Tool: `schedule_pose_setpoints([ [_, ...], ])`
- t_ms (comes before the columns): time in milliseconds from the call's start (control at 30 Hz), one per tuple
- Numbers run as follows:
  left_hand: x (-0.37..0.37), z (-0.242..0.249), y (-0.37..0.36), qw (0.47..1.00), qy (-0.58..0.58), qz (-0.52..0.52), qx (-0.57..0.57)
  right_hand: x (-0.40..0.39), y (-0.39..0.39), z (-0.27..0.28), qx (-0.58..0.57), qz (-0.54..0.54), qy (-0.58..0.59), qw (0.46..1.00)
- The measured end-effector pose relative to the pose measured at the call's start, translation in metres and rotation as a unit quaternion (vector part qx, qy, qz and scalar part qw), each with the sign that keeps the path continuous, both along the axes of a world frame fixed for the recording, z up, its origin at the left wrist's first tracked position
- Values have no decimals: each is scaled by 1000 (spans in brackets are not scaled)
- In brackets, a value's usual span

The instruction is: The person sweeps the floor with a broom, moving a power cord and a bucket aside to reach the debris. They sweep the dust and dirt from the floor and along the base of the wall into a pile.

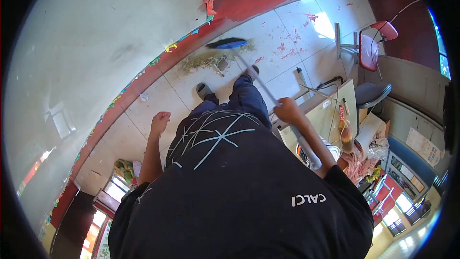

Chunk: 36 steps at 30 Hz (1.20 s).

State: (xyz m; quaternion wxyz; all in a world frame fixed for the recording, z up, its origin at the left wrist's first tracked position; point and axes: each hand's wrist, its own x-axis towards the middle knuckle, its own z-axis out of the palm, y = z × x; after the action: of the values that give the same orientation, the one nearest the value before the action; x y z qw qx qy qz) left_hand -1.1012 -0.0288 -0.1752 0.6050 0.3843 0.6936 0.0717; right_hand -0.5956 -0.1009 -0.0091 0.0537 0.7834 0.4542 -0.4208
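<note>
Right hand is wrapped around the broom handle, mid-shaft. The blue head sits on the floor by the wall, against a debris pile. Left hand is fisted and empty, hanging free. The broom looks light, with a stiff, smooth shaft; a second grip higher up would likely steady it.

Sunlight is falling on the pale tiled floor; a red-backed metal chair is standing beside the grey-white plastered wall.
</note>
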Motion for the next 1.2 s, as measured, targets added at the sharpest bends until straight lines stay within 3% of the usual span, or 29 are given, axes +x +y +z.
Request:
schedule_pose_setpoints([
  [100, 21, 8, -3, 1000, -2, 4, 8, 81, -18, -7, -37, -30, -46, 998],
  [133, 23, 9, -6, 1000, 4, 4, 3, 111, -20, -6, -55, -223, 66, 971],
  [167, 23, 9, -8, 1000, 10, 3, -3, 139, -21, -6, -73, -406, 177, 894],
  [233, 18, 8, -23, 1000, 15, 13, -13, 192, -16, -9, 10, -411, 148, 899],
  [267, 13, 8, -32, 1000, 19, 15, -19, 256, -22, -37, -31, -149, 109, 982],
  [333, -5, 6, -47, 997, 60, -46, -5, 315, -12, -104, -103, 117, -11, 988],
  [367, -9, 6, -53, 994, 80, -75, 0, 321, -2, -125, -138, 111, -82, 981],
  [500, -20, 33, -71, 991, 130, -41, -11, 264, 45, -161, -235, 221, -241, 915],
  [567, -26, 39, -72, 990, 137, -37, 1, 232, 42, -189, -112, -47, -259, 958],
  [600, -19, 59, -64, 988, 143, -58, -2, 220, 46, -209, -157, 77, -255, 951],
  [633, -21, 64, -63, 992, 116, -39, 15, 225, 27, -263, -94, 41, -237, 966],
  [700, -34, 62, -64, 995, 82, -21, 46, 145, 50, -214, -143, 122, -163, 969],
  [800, -63, 38, -71, 994, 76, -26, 72, 67, 22, -221, -69, 47, -106, 991],
  [933, -81, 19, -90, 992, 82, 90, -34, -44, 17, -116, -112, 78, 7, 991],
  [967, -86, 9, -98, 991, 79, 84, -61, -61, 18, -100, -127, 101, 29, 986],
  [1033, -92, -14, -112, 988, 72, 73, -113, -74, -8, -131, -37, 122, 47, 991],
  [1133, -89, -41, -116, 982, 81, -4, -173, -81, 1, -95, -57, 94, 163, 980],
  [1200, -69, -36, -102, 989, 49, 20, -140, -85, 6, -60, -71, 65, 207, 974],
])
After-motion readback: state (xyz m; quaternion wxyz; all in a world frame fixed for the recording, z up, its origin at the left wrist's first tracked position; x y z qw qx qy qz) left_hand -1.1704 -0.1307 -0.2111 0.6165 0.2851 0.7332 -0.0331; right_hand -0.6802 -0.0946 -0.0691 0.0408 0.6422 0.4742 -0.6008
